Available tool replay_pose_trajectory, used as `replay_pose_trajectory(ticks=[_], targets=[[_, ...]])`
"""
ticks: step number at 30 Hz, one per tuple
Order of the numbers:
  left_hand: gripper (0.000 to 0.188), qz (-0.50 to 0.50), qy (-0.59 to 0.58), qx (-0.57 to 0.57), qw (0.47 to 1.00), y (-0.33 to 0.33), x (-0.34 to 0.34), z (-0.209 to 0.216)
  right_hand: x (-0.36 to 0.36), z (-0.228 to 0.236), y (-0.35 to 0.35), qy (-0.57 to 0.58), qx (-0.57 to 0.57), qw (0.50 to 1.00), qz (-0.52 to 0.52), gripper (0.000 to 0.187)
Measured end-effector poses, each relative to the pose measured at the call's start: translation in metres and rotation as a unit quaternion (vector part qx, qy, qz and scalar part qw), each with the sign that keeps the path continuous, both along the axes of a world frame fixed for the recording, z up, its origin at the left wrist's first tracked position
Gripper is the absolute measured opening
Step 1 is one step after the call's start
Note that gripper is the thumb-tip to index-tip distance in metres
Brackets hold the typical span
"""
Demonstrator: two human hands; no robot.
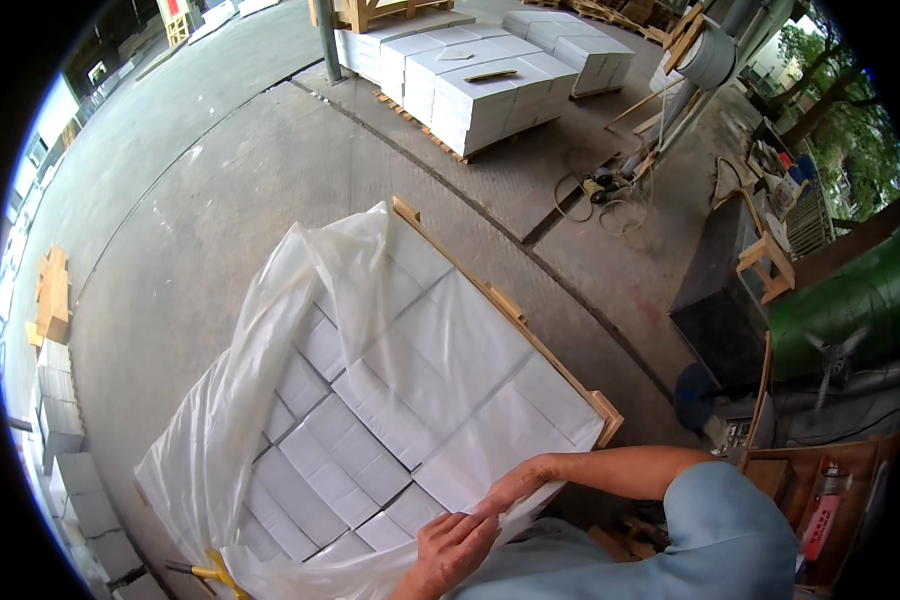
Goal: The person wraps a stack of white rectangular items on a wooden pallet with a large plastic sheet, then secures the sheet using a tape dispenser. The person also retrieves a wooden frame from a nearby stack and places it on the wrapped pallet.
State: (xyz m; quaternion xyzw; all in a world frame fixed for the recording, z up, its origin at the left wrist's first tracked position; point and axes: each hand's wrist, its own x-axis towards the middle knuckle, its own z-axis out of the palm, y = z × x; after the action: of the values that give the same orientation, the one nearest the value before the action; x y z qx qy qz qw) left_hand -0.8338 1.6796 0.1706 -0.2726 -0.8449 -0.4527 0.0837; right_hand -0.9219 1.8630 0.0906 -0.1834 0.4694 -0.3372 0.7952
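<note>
My left hand [454, 550] is closed on the near edge of a clear plastic sheet [260, 290], close against my body. Right beside it, my right hand [515, 486] pinches the same edge, its fingers partly hidden behind the left hand. The sheet drapes over a pallet load of white cartons [340, 450] laid in rows. It lies bunched in folds along the left and far sides, while the middle cartons show bare. A wooden pallet edge [510, 305] runs along the load's right side.
A yellow-handled tool [215, 572] lies at the load's near left corner. More stacked white cartons [470, 85] stand on pallets beyond. A grey pole [328, 40] rises there. At right are a green drum [840, 290], a small fan [835, 360] and a wooden box [860, 490]. Cartons [90, 500] line the left.
</note>
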Motion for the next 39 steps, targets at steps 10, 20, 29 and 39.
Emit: replay_pose_trajectory(ticks=[10, 20, 29, 39], targets=[[0.005, 0.246, -0.126, -0.009, 0.961, -0.012, -0.070, -0.066, -0.087, -0.002, 0.030, 0.073, -0.023, 0.914, -0.398, 0.058], [0.013, 0.277, 0.015, -0.251, 0.927, -0.022, -0.088, -0.166, -0.045, -0.050, 0.007, 0.616, 0.128, 0.758, -0.172, 0.023], [0.054, 0.275, -0.033, -0.254, 0.927, -0.014, -0.068, -0.129, -0.079, -0.023, -0.030, 0.692, 0.016, 0.642, -0.328, 0.019], [0.055, 0.347, -0.035, -0.231, 0.908, -0.032, -0.152, -0.142, -0.314, 0.010, -0.224, 0.737, -0.061, 0.530, -0.415, 0.036]])
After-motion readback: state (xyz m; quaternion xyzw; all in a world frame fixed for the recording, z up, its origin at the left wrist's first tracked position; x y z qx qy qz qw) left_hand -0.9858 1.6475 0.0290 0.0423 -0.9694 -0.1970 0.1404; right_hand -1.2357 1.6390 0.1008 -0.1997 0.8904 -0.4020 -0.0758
